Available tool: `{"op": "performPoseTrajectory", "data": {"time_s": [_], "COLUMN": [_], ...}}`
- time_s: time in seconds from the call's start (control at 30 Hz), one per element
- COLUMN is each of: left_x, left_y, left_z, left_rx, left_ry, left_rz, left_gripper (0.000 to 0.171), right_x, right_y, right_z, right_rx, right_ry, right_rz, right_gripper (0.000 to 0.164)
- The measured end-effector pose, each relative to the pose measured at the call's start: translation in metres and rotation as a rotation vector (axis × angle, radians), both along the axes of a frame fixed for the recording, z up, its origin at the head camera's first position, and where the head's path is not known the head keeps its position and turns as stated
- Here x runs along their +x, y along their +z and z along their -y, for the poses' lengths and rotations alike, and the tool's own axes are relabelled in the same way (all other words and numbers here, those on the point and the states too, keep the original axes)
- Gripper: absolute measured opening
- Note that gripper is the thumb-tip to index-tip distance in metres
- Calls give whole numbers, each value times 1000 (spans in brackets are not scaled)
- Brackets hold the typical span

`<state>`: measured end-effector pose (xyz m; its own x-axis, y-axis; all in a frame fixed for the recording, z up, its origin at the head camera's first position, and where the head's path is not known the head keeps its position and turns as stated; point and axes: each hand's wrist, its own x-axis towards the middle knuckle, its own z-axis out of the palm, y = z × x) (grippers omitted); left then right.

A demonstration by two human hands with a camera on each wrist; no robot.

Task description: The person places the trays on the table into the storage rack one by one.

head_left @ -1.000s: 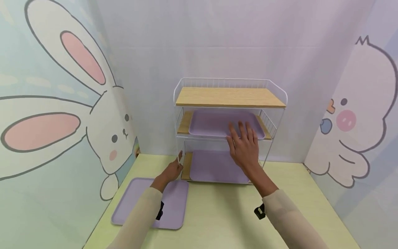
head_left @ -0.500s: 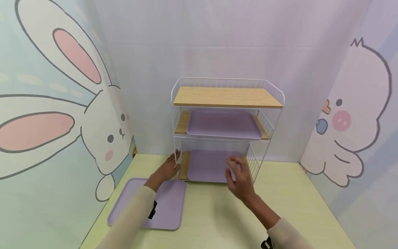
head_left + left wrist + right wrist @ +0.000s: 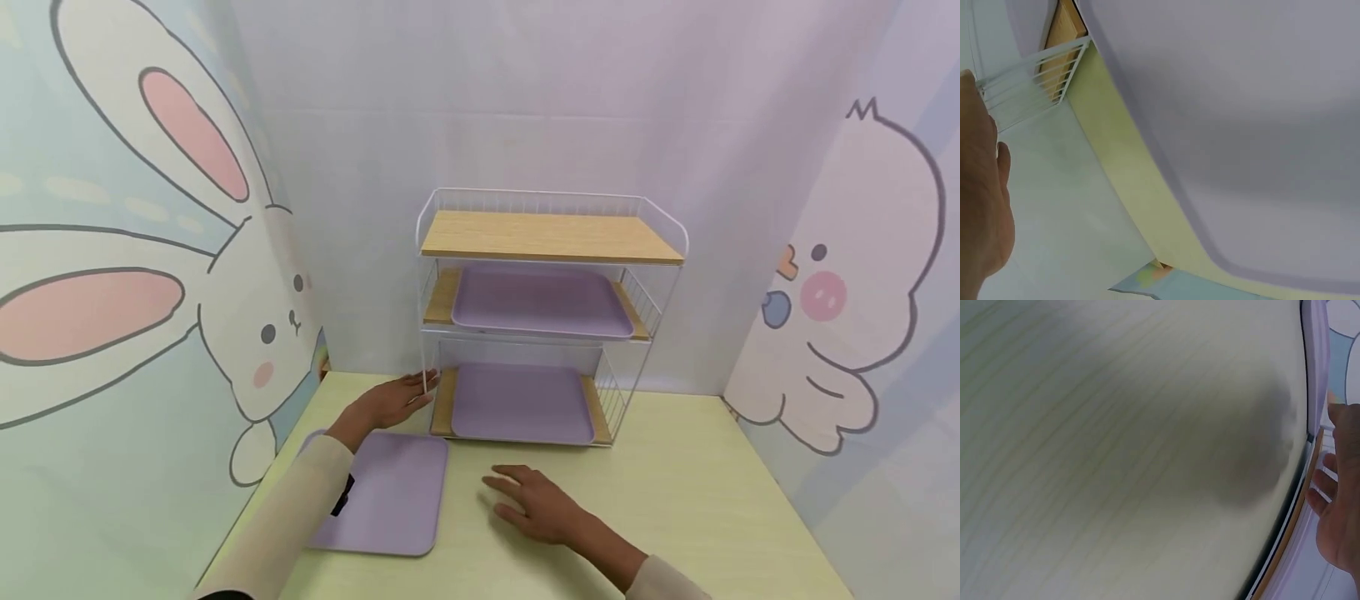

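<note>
A white wire rack with wooden shelves (image 3: 551, 235) stands against the back wall. One purple tray (image 3: 540, 300) lies on its middle shelf and another purple tray (image 3: 521, 402) on the bottom shelf. My left hand (image 3: 390, 402) is at the rack's lower left side, fingers extended right at the wire post. Under that forearm a third purple tray (image 3: 393, 492) lies on the table, partly covered by the sleeve; the left wrist view shows this tray (image 3: 1241, 125) up close. My right hand (image 3: 542, 504) hovers over the table in front of the rack, fingers loosely spread, holding nothing.
The pale yellow table (image 3: 690, 500) extends to the right of the rack. A curtain with a rabbit print (image 3: 255, 308) borders the left side, and one with a chick print (image 3: 840, 292) the right. The rack's top shelf is bare wood.
My right hand has come down from the middle-shelf tray, past the bottom shelf, toward me over the table. My left hand stays at the rack's left side, its fingers shifting slightly.
</note>
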<state>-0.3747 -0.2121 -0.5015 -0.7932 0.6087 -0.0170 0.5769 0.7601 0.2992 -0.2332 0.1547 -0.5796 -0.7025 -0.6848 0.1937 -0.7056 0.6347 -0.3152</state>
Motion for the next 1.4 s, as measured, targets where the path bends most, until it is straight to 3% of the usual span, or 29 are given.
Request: {"op": "performPoseTrajectory", "data": {"time_s": [0.17, 0.3, 0.47, 0.7, 0.8, 0.97, 1.4], "left_x": [3, 9, 13, 12, 11, 9, 8], "left_y": [1, 1, -2, -6, -6, -3, -2], "left_z": [1, 4, 3, 3, 3, 1, -2], "left_rx": [1, 24, 50, 59, 64, 69, 72], "left_ry": [-10, 25, 43, 60, 60, 46, 49], "left_rz": [56, 70, 63, 45, 31, 17, 34], "left_gripper": [65, 64, 63, 63, 63, 63, 63], "right_x": [-8, -17, -20, -20, -21, -20, -15], "right_y": [-4, -9, -18, -20, -19, -13, -13], "right_z": [19, 47, 74, 82, 78, 58, -17], "right_rx": [52, 38, 46, 109, 117, 85, 33], "right_ry": [116, 146, 86, -24, -53, -62, -69], "right_rz": [135, 146, 164, 84, 70, 125, 195], "right_gripper": [54, 55, 52, 42, 39, 39, 36]}}
